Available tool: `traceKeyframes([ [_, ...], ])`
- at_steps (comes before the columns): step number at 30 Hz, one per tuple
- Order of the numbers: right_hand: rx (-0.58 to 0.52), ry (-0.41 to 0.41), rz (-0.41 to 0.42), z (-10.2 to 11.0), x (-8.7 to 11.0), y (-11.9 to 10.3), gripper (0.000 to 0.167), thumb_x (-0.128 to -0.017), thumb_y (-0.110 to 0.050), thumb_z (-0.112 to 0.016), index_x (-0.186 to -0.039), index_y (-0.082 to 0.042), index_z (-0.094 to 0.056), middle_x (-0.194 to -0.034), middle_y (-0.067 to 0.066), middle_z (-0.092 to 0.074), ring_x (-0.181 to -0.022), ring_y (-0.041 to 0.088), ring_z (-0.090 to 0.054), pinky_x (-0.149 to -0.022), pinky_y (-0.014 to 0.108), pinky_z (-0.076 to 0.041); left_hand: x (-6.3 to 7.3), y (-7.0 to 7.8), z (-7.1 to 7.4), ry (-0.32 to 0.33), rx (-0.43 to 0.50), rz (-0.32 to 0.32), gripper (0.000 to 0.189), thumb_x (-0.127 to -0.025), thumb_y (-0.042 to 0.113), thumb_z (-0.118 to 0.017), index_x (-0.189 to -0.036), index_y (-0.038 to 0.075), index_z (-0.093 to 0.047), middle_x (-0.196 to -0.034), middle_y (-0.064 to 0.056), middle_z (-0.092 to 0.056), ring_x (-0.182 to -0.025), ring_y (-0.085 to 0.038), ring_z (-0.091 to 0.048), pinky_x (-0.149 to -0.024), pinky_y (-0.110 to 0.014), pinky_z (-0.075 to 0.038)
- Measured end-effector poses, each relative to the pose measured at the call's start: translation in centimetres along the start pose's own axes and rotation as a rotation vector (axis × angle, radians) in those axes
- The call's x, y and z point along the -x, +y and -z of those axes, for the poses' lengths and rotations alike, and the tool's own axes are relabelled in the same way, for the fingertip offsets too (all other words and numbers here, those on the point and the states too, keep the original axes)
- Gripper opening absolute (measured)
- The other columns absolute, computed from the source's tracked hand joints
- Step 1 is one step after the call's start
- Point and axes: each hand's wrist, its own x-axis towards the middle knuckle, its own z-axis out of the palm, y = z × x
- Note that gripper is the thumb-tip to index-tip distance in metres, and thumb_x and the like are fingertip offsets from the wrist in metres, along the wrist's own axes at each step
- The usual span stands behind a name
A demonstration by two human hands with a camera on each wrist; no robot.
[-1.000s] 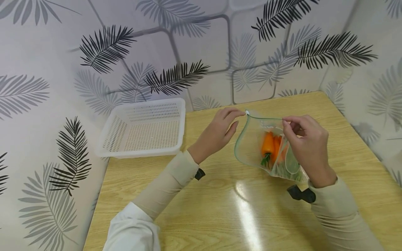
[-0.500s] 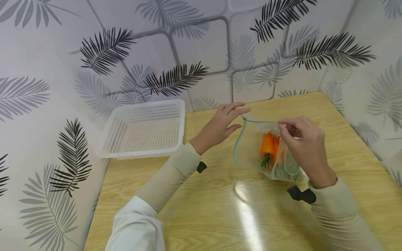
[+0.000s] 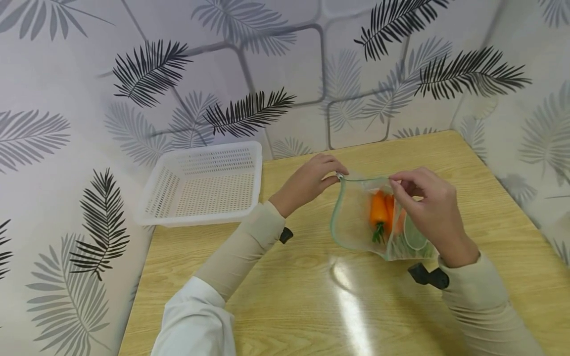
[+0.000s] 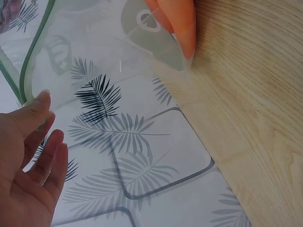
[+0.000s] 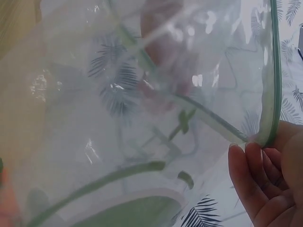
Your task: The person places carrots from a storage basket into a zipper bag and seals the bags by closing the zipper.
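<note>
A clear zip bag (image 3: 356,222) with a green-edged mouth stands over the right part of the table. Orange carrots (image 3: 378,210) with green tops show through it. My left hand (image 3: 308,182) pinches one corner of the mouth, where a small whitish zip slider (image 3: 340,175) sits; in the left wrist view, thumb and forefinger meet at the green strip (image 4: 29,61). At the opposite corner my right hand (image 3: 429,205) pinches the bag between thumb and fingers. The right wrist view shows the mouth gaping, its green strips (image 5: 276,61) meeting at those fingertips. Green print covers the bag's lower part.
A white perforated plastic basket (image 3: 200,219) stands at the back left of the wooden table (image 3: 285,301). Leaf-patterned wall covering (image 3: 294,64) rises right behind the table's back edge. The tabletop's right edge runs beyond the right hand.
My left hand opened and came off the bag's corner, then pinched it again at the slider. The bag's mouth and my right hand have shifted slightly left and toward me.
</note>
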Motion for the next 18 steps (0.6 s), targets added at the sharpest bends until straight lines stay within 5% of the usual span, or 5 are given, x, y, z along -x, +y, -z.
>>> traceKeyframes([
  [13, -0.019, -0.012, -0.006, 0.9, -0.4, 0.1, 0.015, -0.078, 0.003, -0.071, -0.092, -0.002, -0.071, -0.079, 0.001, -0.063, -0.069, 0.003, -0.054, -0.066, 0.007, -0.045, 0.5, -0.6, 1.6, 0.144, 0.195, 0.069, 0.015, -0.09, 0.022, -0.062, -0.101, 0.013, -0.065, -0.099, 0.004, -0.059, -0.095, -0.012, -0.052, -0.084, -0.024, -0.044],
  [18, -0.036, -0.005, 0.003, 1.3, -0.4, 0.1, 0.013, -0.082, 0.0, -0.068, -0.094, -0.002, -0.071, -0.083, 0.002, -0.065, -0.07, 0.002, -0.056, -0.069, 0.008, -0.046, 0.7, -0.3, 2.7, 0.222, 0.185, 0.098, 0.013, -0.089, 0.02, -0.064, -0.098, 0.011, -0.065, -0.097, 0.003, -0.06, -0.092, -0.012, -0.052, -0.083, -0.024, -0.043],
])
